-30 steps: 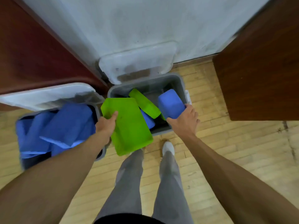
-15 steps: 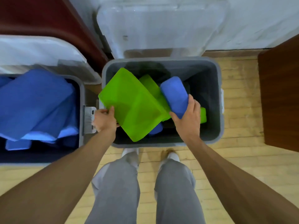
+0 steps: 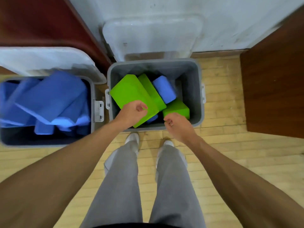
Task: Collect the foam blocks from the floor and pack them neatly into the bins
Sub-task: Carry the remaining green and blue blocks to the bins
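A grey bin (image 3: 200,89) stands in front of me, with foam blocks piled loosely inside. A large green block (image 3: 128,92) lies tilted on top at the left, a second green block (image 3: 150,89) beside it, and a third (image 3: 176,109) at the front right. A blue block (image 3: 164,89) rests against the green ones, and a bit of another blue block (image 3: 153,118) shows underneath. My left hand (image 3: 133,112) hovers over the large green block, fingers curled and empty. My right hand (image 3: 177,127) is above the bin's front rim, also curled and empty.
A second grey bin (image 3: 93,96) to the left holds several blue blocks (image 3: 49,99). Both white lids (image 3: 151,35) (image 3: 49,61) stand tipped back. A brown wooden cabinet (image 3: 276,79) stands at the right and a dark red panel (image 3: 41,18) at the left. My feet (image 3: 132,137) touch the bin's front.
My left hand has let go of the large green block and my right hand of the blue block; both now lie in the bin. Both hands have drawn back toward me.
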Tool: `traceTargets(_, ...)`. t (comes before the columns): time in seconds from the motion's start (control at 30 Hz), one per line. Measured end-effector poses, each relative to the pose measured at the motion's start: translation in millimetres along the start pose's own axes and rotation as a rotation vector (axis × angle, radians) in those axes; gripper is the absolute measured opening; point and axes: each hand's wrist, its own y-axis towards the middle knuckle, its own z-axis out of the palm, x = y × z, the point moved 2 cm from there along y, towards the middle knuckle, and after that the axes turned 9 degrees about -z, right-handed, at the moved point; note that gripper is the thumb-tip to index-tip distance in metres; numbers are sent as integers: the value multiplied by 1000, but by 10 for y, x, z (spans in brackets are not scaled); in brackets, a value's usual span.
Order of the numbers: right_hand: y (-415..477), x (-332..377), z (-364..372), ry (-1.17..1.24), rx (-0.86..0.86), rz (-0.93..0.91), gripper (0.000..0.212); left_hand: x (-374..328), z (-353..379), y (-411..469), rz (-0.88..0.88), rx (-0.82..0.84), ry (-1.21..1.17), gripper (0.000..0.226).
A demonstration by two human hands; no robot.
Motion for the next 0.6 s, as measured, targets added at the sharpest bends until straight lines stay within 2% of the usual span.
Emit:
traceTargets(0.2,-1012,973,-962,-56,238,-58,21,-309,-518,-1641,-127,-8,28,17)
traceTargets(0.33,-1514,1545,-1375,-113,344,-78,22,-242,-748,-2681,-198,-43,-4,20)
traceTargets(0.47,-1708,2081,-1325,-214,390,-152,26,105,-925,-3456,-239,-162,-96,12)
traceTargets(0.6,-1810,2703,-888,-309,487,-306,23,798,-975,-4101,-310,-263,-233,11)
